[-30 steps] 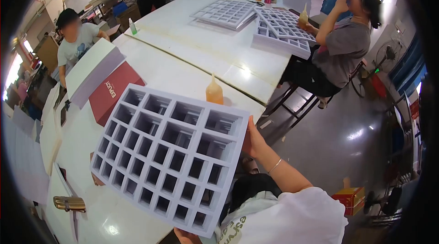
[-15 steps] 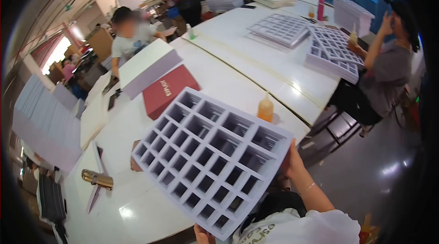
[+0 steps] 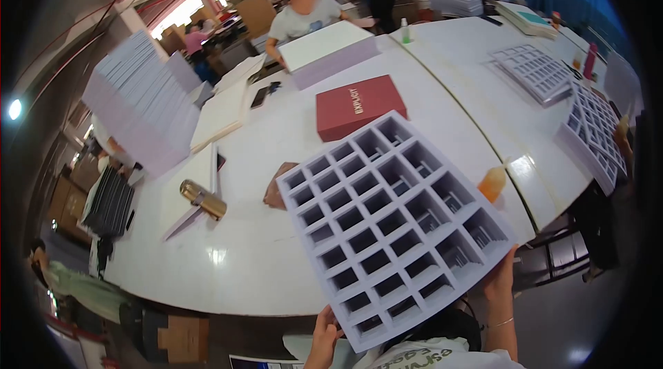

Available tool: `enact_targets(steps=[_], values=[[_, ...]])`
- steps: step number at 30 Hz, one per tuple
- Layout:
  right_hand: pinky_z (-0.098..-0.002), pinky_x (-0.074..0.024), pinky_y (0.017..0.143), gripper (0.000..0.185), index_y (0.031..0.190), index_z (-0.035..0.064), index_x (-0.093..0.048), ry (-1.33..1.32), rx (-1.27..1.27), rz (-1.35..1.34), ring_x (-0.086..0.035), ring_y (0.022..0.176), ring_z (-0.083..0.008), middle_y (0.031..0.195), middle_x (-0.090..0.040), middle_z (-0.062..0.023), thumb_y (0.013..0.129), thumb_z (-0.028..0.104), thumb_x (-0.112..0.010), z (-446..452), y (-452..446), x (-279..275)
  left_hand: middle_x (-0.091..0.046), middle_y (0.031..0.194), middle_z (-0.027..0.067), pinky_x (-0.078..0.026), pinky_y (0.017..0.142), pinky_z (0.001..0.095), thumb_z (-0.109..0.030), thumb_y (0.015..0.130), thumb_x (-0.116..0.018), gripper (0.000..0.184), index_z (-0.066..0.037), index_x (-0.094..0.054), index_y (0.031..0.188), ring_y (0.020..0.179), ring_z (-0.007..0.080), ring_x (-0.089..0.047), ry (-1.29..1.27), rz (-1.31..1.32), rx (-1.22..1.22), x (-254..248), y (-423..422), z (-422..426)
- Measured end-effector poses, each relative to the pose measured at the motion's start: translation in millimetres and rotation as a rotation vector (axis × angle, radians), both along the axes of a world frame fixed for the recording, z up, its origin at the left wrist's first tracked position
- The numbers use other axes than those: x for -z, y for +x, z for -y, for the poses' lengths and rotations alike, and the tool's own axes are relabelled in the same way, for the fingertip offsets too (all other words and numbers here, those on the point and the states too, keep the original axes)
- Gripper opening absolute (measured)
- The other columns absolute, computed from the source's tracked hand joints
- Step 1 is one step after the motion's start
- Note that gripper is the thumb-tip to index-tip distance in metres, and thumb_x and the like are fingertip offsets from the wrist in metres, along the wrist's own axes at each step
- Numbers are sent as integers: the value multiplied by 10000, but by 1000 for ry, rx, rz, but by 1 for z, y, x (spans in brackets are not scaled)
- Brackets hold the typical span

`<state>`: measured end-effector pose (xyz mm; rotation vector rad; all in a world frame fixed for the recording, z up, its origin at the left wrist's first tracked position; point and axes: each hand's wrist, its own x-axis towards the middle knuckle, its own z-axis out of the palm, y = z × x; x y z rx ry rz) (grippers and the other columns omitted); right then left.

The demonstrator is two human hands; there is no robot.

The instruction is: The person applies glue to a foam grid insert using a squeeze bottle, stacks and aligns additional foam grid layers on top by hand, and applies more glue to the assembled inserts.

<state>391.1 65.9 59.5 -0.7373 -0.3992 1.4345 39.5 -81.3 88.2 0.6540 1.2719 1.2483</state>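
Observation:
A stack of pale grid trays [image 3: 381, 208] with many rectangular compartments is held at a tilt above the near part of the white table. My left hand [image 3: 324, 333] grips its lower left corner, fingers partly hidden by the stack. At the right corner my right hand [image 3: 502, 278] holds the edge, with most fingers behind it. Just beyond the stack lies a red box [image 3: 360, 103] with lettering. A squeeze bottle of amber liquid [image 3: 492, 184] stands to its right, and a brown piece [image 3: 277, 188] shows to its left.
A gold cylinder [image 3: 202, 200] lies at the left on the white table [image 3: 255, 258]. Tall paper stacks [image 3: 141, 103] rise behind it. Across the table a person [image 3: 304, 13] stands by a thick pile of sheets [image 3: 331, 53]. More grid trays [image 3: 535, 70] lie at the right.
The view has swung left, so the table and its objects appear further right. The tray stack has turned in view, still held by both my hands.

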Motion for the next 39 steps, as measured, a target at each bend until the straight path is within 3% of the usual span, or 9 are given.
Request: enact_targets(steps=[4,5,12,16,19,26,31,38,39], values=[[-406,-319,1095,721,1452,102,-328,-17,1,-50,-387,1327,-263,1449,-410,-73,938,593,-442,0,6,9,-352,1457,195,-350,1074,470,-574,871,-592,889,5,-247,1450,1374,349,-321,12,-79,-47,-5,-1,-10],[-406,-322,1095,720,1457,110,-323,-31,10,-50,-385,1328,-266,1451,-408,-76,938,592,-445,0,7,11,-342,1462,195,-357,1067,446,-408,918,-611,750,10,-272,1440,1379,332,-309,48,-36,-57,-3,-4,-10],[-420,-358,1069,720,1444,71,-334,-47,66,-192,-426,1292,-271,1449,-408,-81,949,583,-439,-2,6,-10,-339,1464,233,-268,1111,419,-159,860,-674,661,4,-349,1412,1367,331,-337,196,-882,-114,-62,1,-26],[-449,-385,1045,556,1353,34,-456,-198,-58,-440,-488,1229,-292,1358,-509,-106,978,443,-435,2,15,-15,-325,1471,265,-220,1119,507,-310,846,-708,712,20,-390,1392,1381,398,-305,453,-1179,233,-102,39,-44],[-460,-426,1009,398,1209,21,-586,-248,-91,-461,-561,1136,-307,1220,-610,-131,970,288,-414,3,3,-14,-326,1455,292,-216,1105,544,-421,857,-676,753,45,-396,1379,1366,440,-301,536,-1272,430,-114,62,-54],[-451,-489,938,371,1217,19,-561,-273,-133,-229,-601,1074,-293,1182,-623,-127,972,276,-456,-8,21,14,-398,1426,236,-238,1091,565,-439,882,-630,685,-4,-428,1372,1346,388,-359,463,-1268,658,-120,51,-64],[-444,-528,877,367,1187,15,-568,-292,-97,-175,-634,999,-284,1097,-651,-133,962,294,-489,-9,24,32,-570,1245,180,-370,1022,455,-188,804,-721,415,5,-604,1152,1228,366,-482,472,-1343,218,-116,11,-79],[-433,-532,864,379,1152,32,-595,-255,-102,-165,-650,953,-283,1036,-671,-127,946,341,-523,-6,18,28,-558,1192,162,-380,977,442,-124,791,-717,424,2,-580,1172,1140,353,-495,534,-1400,237,-102,4,-130],[-493,-488,952,510,1286,15,-531,-171,-172,-205,-591,1114,-329,1243,-605,-149,925,375,-539,-7,35,57,-556,1139,153,-391,929,436,-133,783,-727,467,-7,-566,1203,1058,336,-506,533,-1414,237,-100,3,-136]])
